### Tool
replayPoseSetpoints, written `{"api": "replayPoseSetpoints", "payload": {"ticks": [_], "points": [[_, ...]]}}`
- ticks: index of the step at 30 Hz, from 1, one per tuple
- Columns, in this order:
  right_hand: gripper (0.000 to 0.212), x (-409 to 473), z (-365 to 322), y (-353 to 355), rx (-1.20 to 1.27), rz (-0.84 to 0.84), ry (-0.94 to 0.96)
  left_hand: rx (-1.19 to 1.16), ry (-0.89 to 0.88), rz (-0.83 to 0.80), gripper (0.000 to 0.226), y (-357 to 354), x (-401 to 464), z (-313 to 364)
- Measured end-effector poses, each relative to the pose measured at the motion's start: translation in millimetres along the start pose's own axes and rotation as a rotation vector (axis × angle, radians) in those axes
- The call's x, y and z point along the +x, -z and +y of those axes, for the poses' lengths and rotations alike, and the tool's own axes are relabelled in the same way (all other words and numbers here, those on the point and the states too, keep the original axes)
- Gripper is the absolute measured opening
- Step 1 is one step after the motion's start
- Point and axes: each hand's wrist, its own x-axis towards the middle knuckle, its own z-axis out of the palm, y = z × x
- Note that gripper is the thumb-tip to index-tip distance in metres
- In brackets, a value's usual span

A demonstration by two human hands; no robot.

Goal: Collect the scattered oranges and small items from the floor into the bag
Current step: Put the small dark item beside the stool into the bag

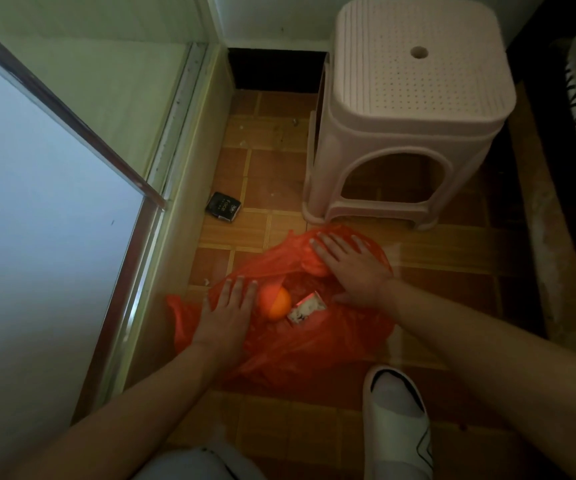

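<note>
Now the orange lies just beside the left fingers.

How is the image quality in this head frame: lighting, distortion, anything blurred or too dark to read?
Head view: dim and warm-tinted, darkest along the right edge; wide-angle lens bows the door frame and the stool; the orange and small box in the red bag stay readable; the black packet shows lettering; both hands look slightly soft.
</note>
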Motion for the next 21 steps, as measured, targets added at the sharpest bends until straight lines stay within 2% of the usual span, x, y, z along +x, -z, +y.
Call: {"api": "replayPoseSetpoints", "payload": {"ticks": [6, 9, 13, 17, 19, 21], "points": [[0.139, -8, -1, -2, 0.113, -0.008, -0.144, 0.094, 0.004, -0.003, 0.111, 10, 7, 3], [0.135, -17, -2, -4, 0.198, -0.007, -0.229, 0.123, 0.003, -0.003, 0.106, 13, 11, 10], [0.128, -31, -10, 2, 0.253, 0.074, -0.214, -0.028, -0.012, 0.076, 0.109, 17, 13, 20], [0.129, -42, -28, 9, 0.24, 0.141, -0.144, -0.175, -0.102, 0.203, 0.092, 29, 9, 32], [0.136, -47, -39, 8, 0.258, 0.13, -0.124, -0.172, -0.096, 0.187, 0.105, 29, 8, 34], [0.149, -51, -47, 2, 0.258, 0.07, -0.113, -0.149, -0.058, 0.097, 0.126, 24, 9, 32]]}}
